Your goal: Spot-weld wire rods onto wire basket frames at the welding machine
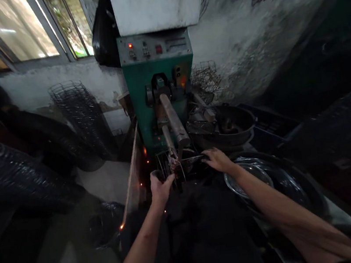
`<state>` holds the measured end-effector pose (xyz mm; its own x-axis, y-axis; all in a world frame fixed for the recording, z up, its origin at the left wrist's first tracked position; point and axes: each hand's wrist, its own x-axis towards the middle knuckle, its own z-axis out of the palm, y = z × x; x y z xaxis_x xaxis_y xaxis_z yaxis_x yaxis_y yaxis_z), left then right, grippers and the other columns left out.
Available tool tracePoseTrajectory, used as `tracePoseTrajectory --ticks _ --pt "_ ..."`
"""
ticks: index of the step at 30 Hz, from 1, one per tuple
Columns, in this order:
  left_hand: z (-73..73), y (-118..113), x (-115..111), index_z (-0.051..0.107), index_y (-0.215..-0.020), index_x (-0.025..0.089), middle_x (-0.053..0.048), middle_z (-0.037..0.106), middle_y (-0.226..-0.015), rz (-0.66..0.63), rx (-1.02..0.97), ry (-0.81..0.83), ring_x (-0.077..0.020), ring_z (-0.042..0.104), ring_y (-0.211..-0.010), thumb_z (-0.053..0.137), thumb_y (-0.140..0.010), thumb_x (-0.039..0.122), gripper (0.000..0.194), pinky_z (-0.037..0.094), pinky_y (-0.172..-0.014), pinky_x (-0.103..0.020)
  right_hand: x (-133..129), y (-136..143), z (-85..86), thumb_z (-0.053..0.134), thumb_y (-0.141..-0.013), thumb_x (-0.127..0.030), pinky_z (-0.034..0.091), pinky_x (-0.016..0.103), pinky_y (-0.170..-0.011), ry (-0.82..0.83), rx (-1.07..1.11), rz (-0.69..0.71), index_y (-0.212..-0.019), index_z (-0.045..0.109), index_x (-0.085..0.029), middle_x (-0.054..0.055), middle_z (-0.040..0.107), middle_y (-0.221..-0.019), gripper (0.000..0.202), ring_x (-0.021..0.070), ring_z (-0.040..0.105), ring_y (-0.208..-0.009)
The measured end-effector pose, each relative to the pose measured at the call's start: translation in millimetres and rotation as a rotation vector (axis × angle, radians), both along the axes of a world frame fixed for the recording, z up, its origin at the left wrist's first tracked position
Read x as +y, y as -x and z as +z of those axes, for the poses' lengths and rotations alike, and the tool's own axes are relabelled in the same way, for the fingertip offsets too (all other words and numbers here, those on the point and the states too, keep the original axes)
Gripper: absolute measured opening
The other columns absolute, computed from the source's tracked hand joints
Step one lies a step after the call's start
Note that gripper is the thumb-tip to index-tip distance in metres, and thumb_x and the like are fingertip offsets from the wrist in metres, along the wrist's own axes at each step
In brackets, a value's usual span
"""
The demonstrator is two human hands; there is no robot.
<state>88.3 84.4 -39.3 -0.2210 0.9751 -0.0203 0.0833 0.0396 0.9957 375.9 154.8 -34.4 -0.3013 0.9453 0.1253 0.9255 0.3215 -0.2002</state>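
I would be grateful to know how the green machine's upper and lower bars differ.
The upper bar looks thicker; the lower bar, slimmer. The upper bar's blunt end shows clearly, while the lower bar's is hard to make out. Both project from the green machine toward the person.

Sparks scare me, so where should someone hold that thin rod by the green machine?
Probably the right end of the thin rod, coming from the right, where the right hand is. The rod lies crosswise: its left end is near the tip of the lower metal arm, and the sparks show farther left.
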Motion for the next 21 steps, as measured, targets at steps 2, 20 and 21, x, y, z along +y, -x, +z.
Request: tracePoseTrajectory --ticks 2,20,21 --pt "-7.0 -3.9 -6.7 0.059 -0.084 0.016 -0.001 0.062 -0.076 -0.097 -0.019 -0.003 -0.0150 0.058 -0.072 0.076 -0.061 0.041 0.038 0.045 -0.069 -0.026 1.2 -6.4 -15.4 0.052 -0.087 -0.026 0.043 0.038 -0.095 -0.027 0.002 -0.118 -0.103 0.065 -0.016 0.011 0.069 -0.104 0.023 0.0240 0.062 -0.100" --pt "8.7 -6.2 -19.3 0.056 -0.062 0.015 0.005 0.053 -0.049 -0.102 -0.350 0.125 -0.0071 0.045 -0.045 0.076 -0.061 0.048 0.039 0.038 -0.047 -0.020 -49.8 3.1 -16.1 0.040 -0.083 -0.013 0.046 0.041 -0.098 -0.237 0.187 -0.046 -0.130 0.044 -0.019 0.012 0.046 -0.141 0.047 0.0248 0.049 -0.124" --pt "6.3 -5.1 -21.5 0.055 -0.062 0.015 0.005 0.053 -0.049 -0.108 -0.354 0.132 -0.0072 0.045 -0.045 0.077 -0.061 0.048 0.039 0.039 -0.047 -0.020 -53.3 9.7 -5.0 0.042 -0.084 -0.014 0.047 0.041 -0.096 -0.217 0.183 0.004 -0.126 0.047 -0.021 0.011 0.041 -0.145 0.043 0.0252 0.048 -0.125"
